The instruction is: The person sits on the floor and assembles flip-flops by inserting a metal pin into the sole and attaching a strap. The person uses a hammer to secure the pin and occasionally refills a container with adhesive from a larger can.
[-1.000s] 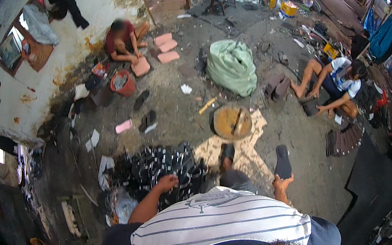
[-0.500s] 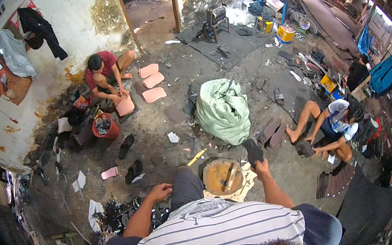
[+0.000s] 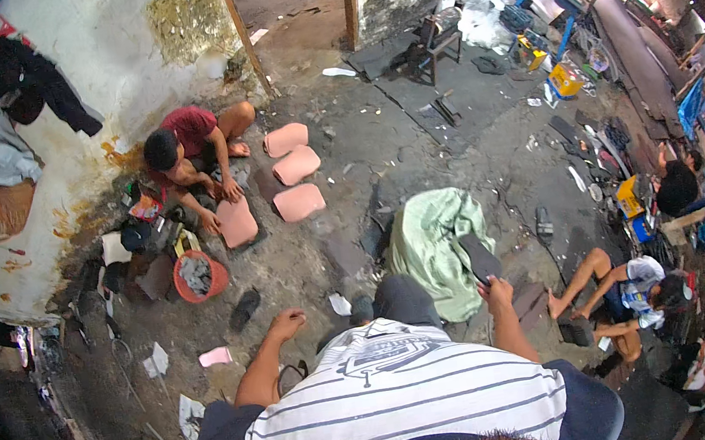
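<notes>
In my right hand (image 3: 496, 292), a dark shoe sole (image 3: 479, 255) is gripped by its near end, its long side pointing away from me. Behind the sole lies a large pale green sack (image 3: 425, 233), which it partly overlaps from my viewpoint. My left hand (image 3: 288, 324) hangs over the floor to the left of my knee, fingers loosely bent and nothing visible in them. A dark slipper (image 3: 245, 308) lies on the floor beyond that hand, and a white scrap (image 3: 339, 303) lies to its right.
Ahead to the left, a person in a red shirt (image 3: 190, 133) crouches over pink sheets (image 3: 295, 165) beside a red basket (image 3: 216, 276). Another person (image 3: 638, 294) sits at the right with dark pieces. A wooden chair (image 3: 434, 45) stands farther back.
My view has shifted and my body leans forward, hiding the round basin that stood before me. The sole has come in front of the green sack, still in my right hand.
</notes>
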The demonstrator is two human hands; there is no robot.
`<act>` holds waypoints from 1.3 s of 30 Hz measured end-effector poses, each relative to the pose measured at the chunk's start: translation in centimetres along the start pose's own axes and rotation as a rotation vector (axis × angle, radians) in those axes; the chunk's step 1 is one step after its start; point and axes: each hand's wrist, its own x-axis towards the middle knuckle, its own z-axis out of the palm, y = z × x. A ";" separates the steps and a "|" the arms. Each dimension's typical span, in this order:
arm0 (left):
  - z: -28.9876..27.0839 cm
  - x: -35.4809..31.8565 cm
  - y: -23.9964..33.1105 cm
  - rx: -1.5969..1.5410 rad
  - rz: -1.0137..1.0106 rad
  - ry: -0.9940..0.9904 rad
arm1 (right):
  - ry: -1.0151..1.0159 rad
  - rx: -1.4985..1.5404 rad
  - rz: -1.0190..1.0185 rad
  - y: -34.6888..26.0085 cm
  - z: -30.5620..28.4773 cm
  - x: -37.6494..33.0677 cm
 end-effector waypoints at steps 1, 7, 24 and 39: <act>-2.3 2.2 1.9 -0.113 -0.047 0.017 | 0.041 -0.021 0.018 -0.7 1.2 2.1; -14.0 15.8 8.7 -0.599 -0.072 0.177 | 0.235 -0.171 0.154 -3.8 11.7 14.2; -33.2 60.9 26.3 -0.400 -0.149 -0.002 | -0.637 -0.176 -0.255 -49.7 97.7 54.2; -85.1 104.6 60.6 -0.521 0.230 0.457 | -0.678 -0.048 0.051 -68.0 150.7 68.3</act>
